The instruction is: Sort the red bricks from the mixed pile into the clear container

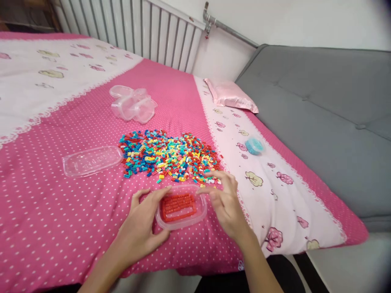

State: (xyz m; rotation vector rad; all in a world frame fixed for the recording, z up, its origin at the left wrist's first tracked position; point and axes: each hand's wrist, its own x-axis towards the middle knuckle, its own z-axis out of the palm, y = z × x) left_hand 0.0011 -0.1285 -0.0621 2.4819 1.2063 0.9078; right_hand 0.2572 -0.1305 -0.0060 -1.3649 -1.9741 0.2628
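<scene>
A clear plastic container (200,209) sits near the bed's front edge, with small red bricks (179,205) laid in rows inside and a gap among them. My left hand (143,228) curves round the container's left end, thumb low and fingers at the upper rim. On the other side, my right hand (226,201) has its fingers apart; one fingertip is at the upper right rim and another reaches over the pile's near edge. Just beyond the container spreads a pile of small multicoloured bricks (171,156). I see nothing in the right hand.
Left of the pile lies a clear lid (93,161). Several clear containers (134,106) are heaped farther back. A small tub with blue contents (254,145) stands right, and a pink pillow (230,95) lies by the grey headboard (320,93). A white radiator (131,30) lines the wall.
</scene>
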